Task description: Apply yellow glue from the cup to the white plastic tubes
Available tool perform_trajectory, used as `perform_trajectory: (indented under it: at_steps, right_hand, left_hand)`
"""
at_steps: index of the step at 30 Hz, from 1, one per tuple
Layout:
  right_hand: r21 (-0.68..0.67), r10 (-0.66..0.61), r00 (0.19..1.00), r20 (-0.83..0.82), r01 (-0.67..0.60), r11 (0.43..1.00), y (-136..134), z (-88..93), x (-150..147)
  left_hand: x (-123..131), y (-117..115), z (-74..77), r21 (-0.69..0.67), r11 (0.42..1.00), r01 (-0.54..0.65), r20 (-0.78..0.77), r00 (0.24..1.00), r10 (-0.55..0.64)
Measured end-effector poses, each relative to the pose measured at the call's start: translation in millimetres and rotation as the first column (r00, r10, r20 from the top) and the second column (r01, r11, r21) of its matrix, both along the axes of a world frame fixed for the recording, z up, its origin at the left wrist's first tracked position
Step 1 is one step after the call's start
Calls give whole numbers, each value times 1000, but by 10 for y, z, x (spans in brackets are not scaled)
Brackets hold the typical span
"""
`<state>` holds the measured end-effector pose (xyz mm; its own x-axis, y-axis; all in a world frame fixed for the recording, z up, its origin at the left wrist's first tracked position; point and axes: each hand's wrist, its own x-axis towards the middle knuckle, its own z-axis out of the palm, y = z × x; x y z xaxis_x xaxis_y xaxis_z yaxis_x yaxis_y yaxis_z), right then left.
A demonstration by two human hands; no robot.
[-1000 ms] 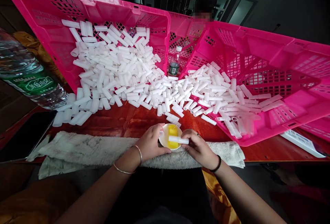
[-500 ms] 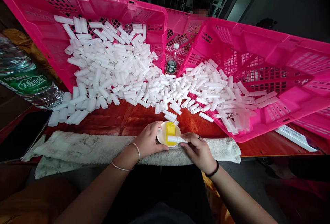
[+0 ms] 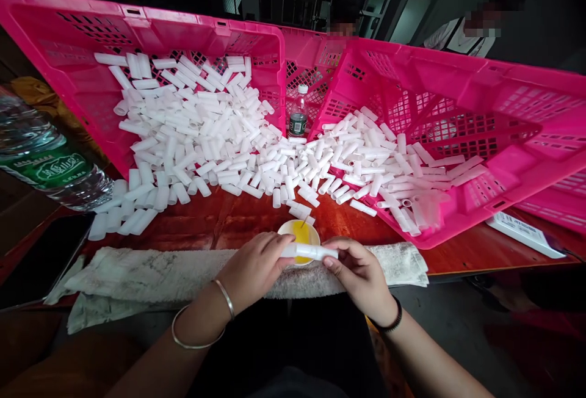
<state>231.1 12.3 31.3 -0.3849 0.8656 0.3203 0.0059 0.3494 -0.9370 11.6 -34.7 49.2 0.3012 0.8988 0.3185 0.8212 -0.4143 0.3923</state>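
Over a small white dish (image 3: 315,231), white plastic tubes (image 3: 309,251) meet end to end in a level line. My left hand (image 3: 254,264) pinches the left end, a short wider tube. On the other side, my right hand (image 3: 366,273) grips the narrower tube between thumb and fingers. Whether one end sits inside the other I cannot tell. Below them, the dish holds a yellow block (image 3: 300,232) with a thin stick standing in it; the tubes partly hide it. The dish stands at the edge of a folded grey-white towel (image 3: 169,264).
Two tilted pink crates (image 3: 256,32) spill heaps of white tubes (image 3: 206,123) onto the red-brown table (image 3: 233,215). A large water bottle (image 3: 50,160) and a dark phone-like slab (image 3: 46,257) lie left. A small bottle (image 3: 298,114) stands between the crates. Another person (image 3: 462,38) is beyond.
My left hand has moved its short tube from upright beside the dish to lie in line with my right hand's tube. The tube ends now meet. A person has come into view at upper right.
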Motion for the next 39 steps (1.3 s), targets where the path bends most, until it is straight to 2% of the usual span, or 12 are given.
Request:
perform_trajectory:
  at_steps: [4,7,10,12,13,18,23,25,28,32,35,39]
  right_hand:
    - [-6,76,986,146,-76,997,-16,172,2]
    - [179,92,957,276,-145,973,36,285,-3]
    - [409,119,948,296,-239,881,81,386,-17]
    - [451,125,947,297,-254,856,65,439,-34]
    - [440,110,944,311,-246,864,38,459,-46]
    - [321,-43,908,417,-102,942,-199,505,-34]
    - [240,-159,819,551,27,970,-375,432,688]
    - [179,-134,678,723,4,984,-376,346,1107]
    - [325,-281,532,799,10,946,-188,229,1425]
    - [377,-339,513,789,32,926,535,233,1033]
    - [356,-393,320,862,169,919,1131,256,560]
    - [286,-314,307,898,131,949,1356,209,211]
  left_hand:
    - [96,-95,144,41,999,3,-102,995,1]
    - [247,-168,216,-190,981,32,143,990,-4]
    - [430,-231,258,-578,774,258,594,783,183]
    - [541,-275,269,-670,603,434,717,588,374]
    - [593,-302,270,-668,593,450,731,547,409]
    - [811,-443,261,-394,912,113,536,834,128]
    - [428,-119,267,-280,931,234,223,959,-174]
    - [-52,221,225,-180,981,-77,7,997,80]
    - [-854,749,96,-39,876,-481,-307,840,448]
    - [-1370,1064,-81,-92,867,-489,-393,818,420]
    - [-1336,1035,-158,-63,880,-472,-413,815,407]
    - [-1305,1043,-188,-18,878,-478,-405,806,431]
